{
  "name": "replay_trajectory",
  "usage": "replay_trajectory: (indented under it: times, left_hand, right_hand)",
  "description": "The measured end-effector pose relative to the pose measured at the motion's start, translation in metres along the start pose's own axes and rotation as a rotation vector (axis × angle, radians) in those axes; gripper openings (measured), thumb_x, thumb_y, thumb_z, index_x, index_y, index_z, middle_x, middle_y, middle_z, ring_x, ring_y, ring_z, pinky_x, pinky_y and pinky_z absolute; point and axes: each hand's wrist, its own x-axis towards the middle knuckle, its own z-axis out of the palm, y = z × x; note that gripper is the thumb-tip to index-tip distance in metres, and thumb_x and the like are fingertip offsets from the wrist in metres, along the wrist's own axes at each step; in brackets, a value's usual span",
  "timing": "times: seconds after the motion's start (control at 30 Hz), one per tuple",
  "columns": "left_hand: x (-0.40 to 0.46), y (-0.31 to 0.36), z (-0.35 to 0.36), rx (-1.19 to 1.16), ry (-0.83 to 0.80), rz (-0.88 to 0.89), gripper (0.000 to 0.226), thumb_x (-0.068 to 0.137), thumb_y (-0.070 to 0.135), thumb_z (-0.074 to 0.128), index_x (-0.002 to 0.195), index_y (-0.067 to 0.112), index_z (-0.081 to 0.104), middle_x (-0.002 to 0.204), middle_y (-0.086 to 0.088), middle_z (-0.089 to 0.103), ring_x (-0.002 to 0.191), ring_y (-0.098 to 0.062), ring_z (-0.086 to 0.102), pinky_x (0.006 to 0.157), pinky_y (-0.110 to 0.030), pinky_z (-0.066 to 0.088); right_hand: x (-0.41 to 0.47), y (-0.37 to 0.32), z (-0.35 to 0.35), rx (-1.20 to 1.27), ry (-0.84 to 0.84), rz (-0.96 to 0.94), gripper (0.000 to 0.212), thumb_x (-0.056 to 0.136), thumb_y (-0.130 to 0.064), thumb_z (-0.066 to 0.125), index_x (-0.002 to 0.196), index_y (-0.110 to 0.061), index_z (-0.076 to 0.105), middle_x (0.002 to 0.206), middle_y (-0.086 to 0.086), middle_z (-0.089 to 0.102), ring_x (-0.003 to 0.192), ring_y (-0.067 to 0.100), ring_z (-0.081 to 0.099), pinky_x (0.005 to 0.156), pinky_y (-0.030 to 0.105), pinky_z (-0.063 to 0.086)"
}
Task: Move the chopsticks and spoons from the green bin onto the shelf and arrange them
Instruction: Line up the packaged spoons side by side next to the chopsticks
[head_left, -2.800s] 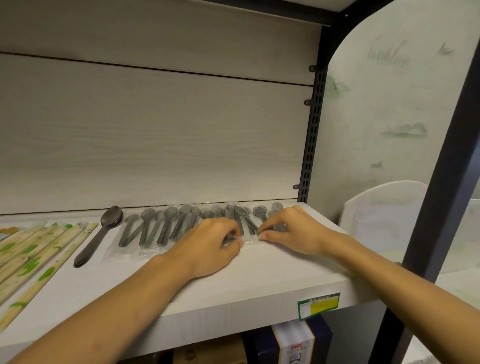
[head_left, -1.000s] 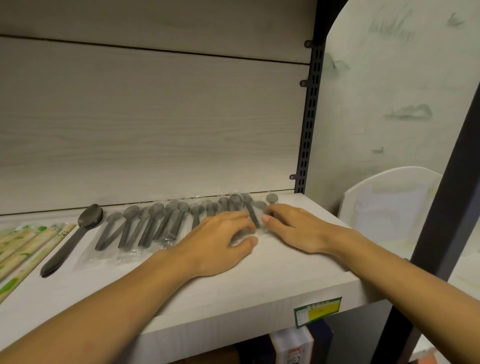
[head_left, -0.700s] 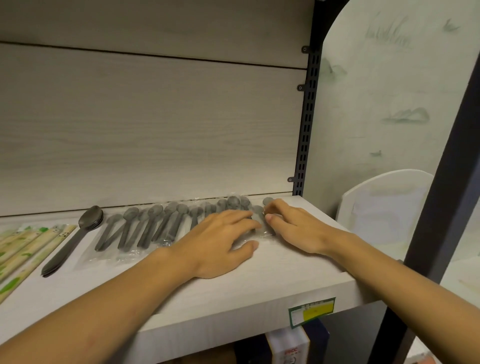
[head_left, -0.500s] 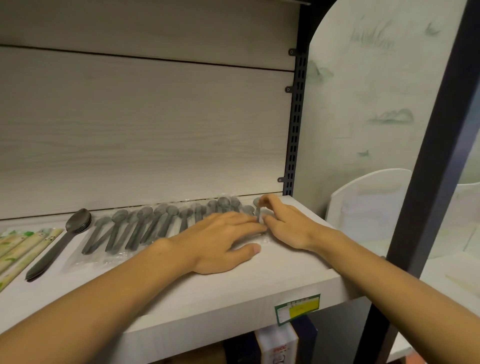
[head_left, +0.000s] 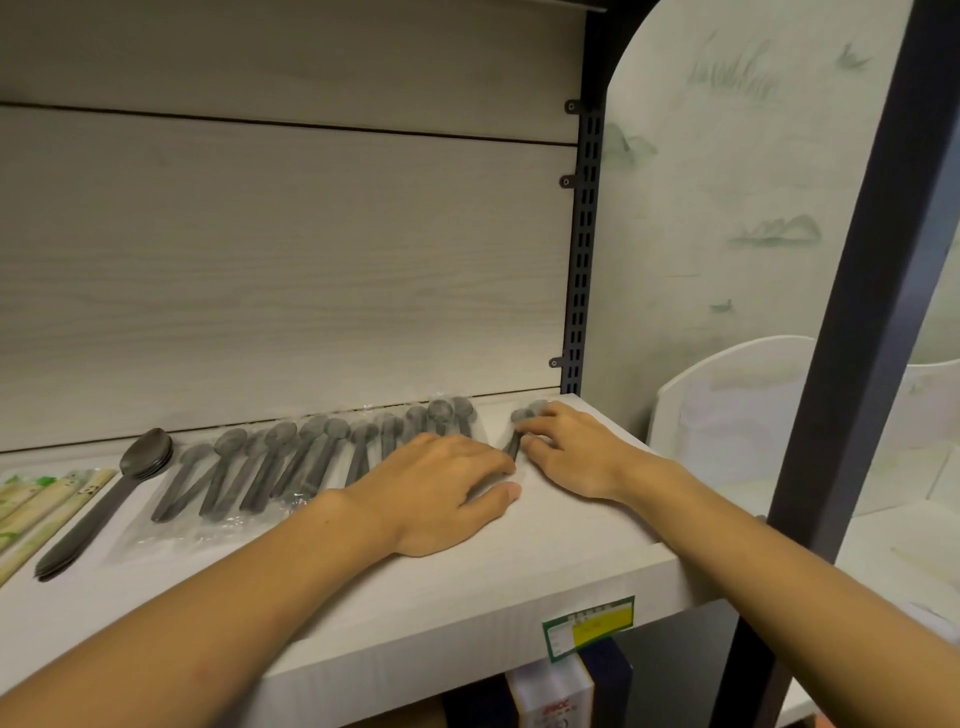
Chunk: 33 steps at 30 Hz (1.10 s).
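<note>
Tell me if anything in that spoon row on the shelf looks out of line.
One wrapped spoon at the right end sits apart from the row of wrapped spoons, with a gap of bare shelf between; the right hand is on it. The row itself fans unevenly and overlaps. The left hand lies flat on the row's right end.

Below my right hand I saw a green-and-yellow price label (head_left: 588, 627) stuck to the board's front edge. Under it stood a white box (head_left: 551, 697) (its print too blurred to read). Right of that hand rose a dark post (head_left: 852, 332), with a white arched panel (head_left: 727, 410) behind.
</note>
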Motion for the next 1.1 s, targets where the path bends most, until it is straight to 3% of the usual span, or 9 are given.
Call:
replay_trajectory:
  times: [0.2, 0.33, 0.47, 0.7, 0.83, 0.97, 1.1]
  left_hand:
    - [0.0, 0.002, 0.0, -0.032, -0.028, 0.005, 0.046, 0.099, 0.048, 0.032, 0.131, 0.021, 0.051, 0.144, 0.004, 0.046, 0.131, -0.013, 0.041, 0.107, -0.038, 0.035]
    - [0.0, 0.003, 0.001, -0.057, -0.012, 0.005, 0.045, 0.099, 0.048, 0.032, 0.131, 0.023, 0.051, 0.133, 0.007, 0.054, 0.121, -0.011, 0.049, 0.104, -0.036, 0.038]
    - [-0.002, 0.002, 0.002, -0.077, 0.01, 0.039, 0.044, 0.099, 0.044, 0.035, 0.134, 0.022, 0.051, 0.138, 0.009, 0.052, 0.126, -0.009, 0.045, 0.106, -0.035, 0.036]
    - [-0.001, -0.001, 0.007, -0.157, 0.038, 0.079, 0.036, 0.099, 0.038, 0.038, 0.129, 0.025, 0.053, 0.134, 0.01, 0.054, 0.122, -0.005, 0.047, 0.106, -0.033, 0.038]
    - [-0.004, 0.0, 0.005, -0.145, 0.061, 0.069, 0.036, 0.099, 0.039, 0.039, 0.133, 0.032, 0.05, 0.148, 0.011, 0.031, 0.127, -0.006, 0.035, 0.103, -0.02, 0.03]
    - [-0.008, 0.001, 0.005, -0.064, 0.146, -0.026, 0.04, 0.096, 0.047, 0.039, 0.135, 0.036, 0.041, 0.122, 0.008, 0.039, 0.096, -0.008, 0.04, 0.084, -0.024, 0.04]
    - [-0.007, -0.002, 0.009, -0.025, 0.123, -0.104, 0.044, 0.094, 0.052, 0.034, 0.129, 0.029, 0.048, 0.115, 0.007, 0.052, 0.105, -0.013, 0.048, 0.093, -0.032, 0.041]
  right_hand:
    - [0.0, -0.001, 0.002, 0.022, -0.113, -0.023, 0.052, 0.1, -0.02, 0.033, 0.146, -0.042, 0.025, 0.15, 0.001, 0.041, 0.139, 0.027, 0.034, 0.114, 0.05, 0.022]
    - [0.0, -0.001, 0.002, 0.062, -0.061, 0.052, 0.051, 0.097, -0.021, 0.037, 0.145, -0.029, 0.022, 0.147, 0.006, 0.044, 0.13, 0.031, 0.043, 0.11, 0.045, 0.03]
    - [-0.002, -0.002, 0.002, 0.028, -0.052, 0.041, 0.048, 0.1, -0.031, 0.04, 0.147, -0.026, 0.033, 0.151, 0.001, 0.04, 0.136, 0.023, 0.039, 0.114, 0.04, 0.028]
    - [-0.004, -0.011, 0.0, 0.004, -0.035, -0.036, 0.041, 0.101, -0.025, 0.035, 0.14, -0.028, 0.047, 0.145, 0.003, 0.047, 0.132, 0.021, 0.042, 0.11, 0.035, 0.031]
    - [-0.003, -0.006, 0.001, 0.042, -0.021, -0.041, 0.045, 0.1, -0.02, 0.035, 0.141, -0.038, 0.043, 0.123, 0.006, 0.05, 0.118, 0.022, 0.046, 0.105, 0.037, 0.034]
    - [-0.003, -0.007, 0.0, 0.029, -0.037, -0.06, 0.041, 0.1, -0.019, 0.035, 0.129, -0.038, 0.057, 0.111, 0.002, 0.048, 0.11, 0.02, 0.045, 0.102, 0.041, 0.036]
    - [-0.005, -0.011, -0.001, 0.027, -0.009, -0.037, 0.038, 0.099, -0.02, 0.037, 0.129, -0.025, 0.06, 0.126, -0.001, 0.05, 0.12, 0.017, 0.046, 0.107, 0.031, 0.032]
